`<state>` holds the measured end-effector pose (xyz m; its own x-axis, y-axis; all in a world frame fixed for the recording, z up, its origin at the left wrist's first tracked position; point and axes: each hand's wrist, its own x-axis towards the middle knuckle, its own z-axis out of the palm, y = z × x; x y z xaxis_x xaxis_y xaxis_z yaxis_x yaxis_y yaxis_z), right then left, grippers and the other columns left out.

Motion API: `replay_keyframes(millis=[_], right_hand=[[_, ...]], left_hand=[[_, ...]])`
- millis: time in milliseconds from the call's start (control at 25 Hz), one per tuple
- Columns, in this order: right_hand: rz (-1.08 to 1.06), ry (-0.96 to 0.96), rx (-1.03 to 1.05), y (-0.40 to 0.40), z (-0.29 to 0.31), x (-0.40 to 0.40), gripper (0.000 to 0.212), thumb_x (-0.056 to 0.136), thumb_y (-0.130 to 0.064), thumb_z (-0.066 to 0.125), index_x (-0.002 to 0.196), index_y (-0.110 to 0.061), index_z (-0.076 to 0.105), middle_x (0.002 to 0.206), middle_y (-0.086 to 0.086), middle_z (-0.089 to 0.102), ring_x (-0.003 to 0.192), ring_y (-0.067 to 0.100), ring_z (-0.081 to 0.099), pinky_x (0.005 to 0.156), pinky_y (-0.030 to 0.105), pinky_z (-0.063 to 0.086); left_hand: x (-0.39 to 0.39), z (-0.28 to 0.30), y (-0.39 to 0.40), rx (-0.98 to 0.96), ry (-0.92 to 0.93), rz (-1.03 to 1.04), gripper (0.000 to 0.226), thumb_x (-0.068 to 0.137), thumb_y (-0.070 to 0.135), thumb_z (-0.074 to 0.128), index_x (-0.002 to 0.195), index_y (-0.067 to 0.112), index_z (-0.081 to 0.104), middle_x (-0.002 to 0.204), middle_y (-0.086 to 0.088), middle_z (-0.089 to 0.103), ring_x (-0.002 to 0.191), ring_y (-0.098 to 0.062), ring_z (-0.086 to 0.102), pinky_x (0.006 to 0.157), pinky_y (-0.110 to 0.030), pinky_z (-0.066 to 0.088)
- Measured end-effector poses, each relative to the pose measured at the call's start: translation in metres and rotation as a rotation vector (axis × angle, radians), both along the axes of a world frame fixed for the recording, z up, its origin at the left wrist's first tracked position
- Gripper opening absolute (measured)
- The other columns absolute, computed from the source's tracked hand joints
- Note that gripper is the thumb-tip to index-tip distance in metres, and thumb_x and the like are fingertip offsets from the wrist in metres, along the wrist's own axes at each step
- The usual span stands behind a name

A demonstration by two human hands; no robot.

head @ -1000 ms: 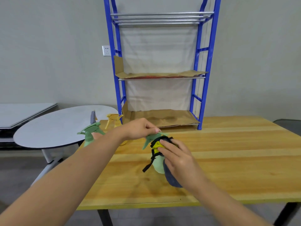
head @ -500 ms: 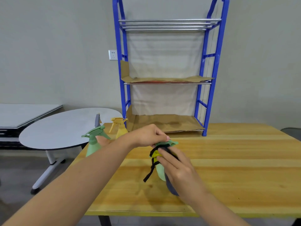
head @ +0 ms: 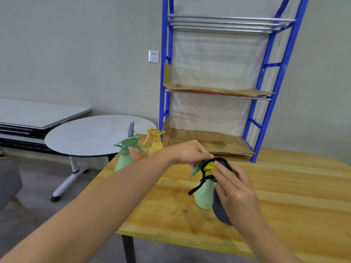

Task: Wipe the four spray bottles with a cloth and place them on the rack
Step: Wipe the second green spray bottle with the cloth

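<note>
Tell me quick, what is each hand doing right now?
Left hand: pinching the green bottle's spray head.
Right hand: pressing the cloth against that bottle, fingers curled round it.

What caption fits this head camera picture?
Both hands wipe a green spray bottle with a cloth before the blue rack.

Qty in view: 4 spray bottles are showing: 2 green (head: 124,158) (head: 204,194), 1 yellow (head: 155,142), 1 pinkish (head: 135,152), mostly hidden behind the left green one. 1 cloth (head: 221,211) is hanging. 1 rack (head: 218,88) is standing w/ 3 shelves, 2 carrying cardboard. 2 hands (head: 190,151) (head: 234,186) are showing. 1 wooden counter (head: 284,186), 1 round table (head: 91,135).
</note>
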<state>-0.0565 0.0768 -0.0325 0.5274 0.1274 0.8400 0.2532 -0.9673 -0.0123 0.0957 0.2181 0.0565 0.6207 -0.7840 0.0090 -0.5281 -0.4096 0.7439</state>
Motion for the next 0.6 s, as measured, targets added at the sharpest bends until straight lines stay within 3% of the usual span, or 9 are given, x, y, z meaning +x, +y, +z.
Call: replay_keyframes(millis=[160,280,360,480,600], right_hand=[[-0.046,-0.111,-0.059,-0.006,0.008,-0.011,0.027,0.092,-0.004,0.059,0.117,-0.002,0.07,0.133,0.004,0.062,0.121,0.031,0.053,0.105,0.042,0.044],[-0.097,-0.085,-0.051,-0.006,0.001,0.001,0.025,0.095,-0.005,0.057,0.116,0.0,0.07,0.134,0.005,0.061,0.122,0.031,0.051,0.105,0.043,0.043],[-0.094,-0.046,-0.033,0.004,-0.014,0.012,0.025,0.091,-0.001,0.065,0.116,0.0,0.07,0.136,0.006,0.06,0.123,0.031,0.051,0.106,0.041,0.042],[-0.08,-0.046,-0.032,0.015,-0.027,0.023,0.023,0.093,0.0,0.061,0.113,0.0,0.071,0.136,0.008,0.06,0.124,0.031,0.05,0.107,0.04,0.043],[-0.043,-0.029,-0.031,0.024,-0.029,0.023,0.028,0.089,0.003,0.059,0.114,-0.001,0.07,0.134,0.01,0.06,0.123,0.034,0.05,0.103,0.044,0.045]], left_hand=[[0.004,-0.003,-0.001,0.005,0.013,0.015,0.045,0.101,0.038,0.056,0.097,-0.004,0.073,0.089,-0.015,0.067,0.08,-0.016,0.059,0.068,-0.023,0.058],[0.003,-0.006,-0.001,-0.016,0.073,0.024,0.04,0.101,0.039,0.056,0.088,0.007,0.076,0.084,-0.007,0.063,0.08,-0.014,0.058,0.069,-0.025,0.054],[0.002,-0.007,-0.001,-0.027,0.1,0.029,0.038,0.101,0.04,0.057,0.094,0.01,0.078,0.087,-0.007,0.065,0.081,-0.015,0.057,0.071,-0.027,0.052],[0.004,-0.01,-0.002,-0.034,0.12,0.046,0.038,0.099,0.043,0.059,0.102,0.011,0.078,0.099,-0.017,0.07,0.083,-0.016,0.055,0.071,-0.029,0.049],[0.004,-0.009,0.0,-0.056,0.163,0.037,0.032,0.099,0.039,0.06,0.096,0.014,0.08,0.115,-0.021,0.071,0.079,-0.014,0.056,0.066,-0.024,0.048]])
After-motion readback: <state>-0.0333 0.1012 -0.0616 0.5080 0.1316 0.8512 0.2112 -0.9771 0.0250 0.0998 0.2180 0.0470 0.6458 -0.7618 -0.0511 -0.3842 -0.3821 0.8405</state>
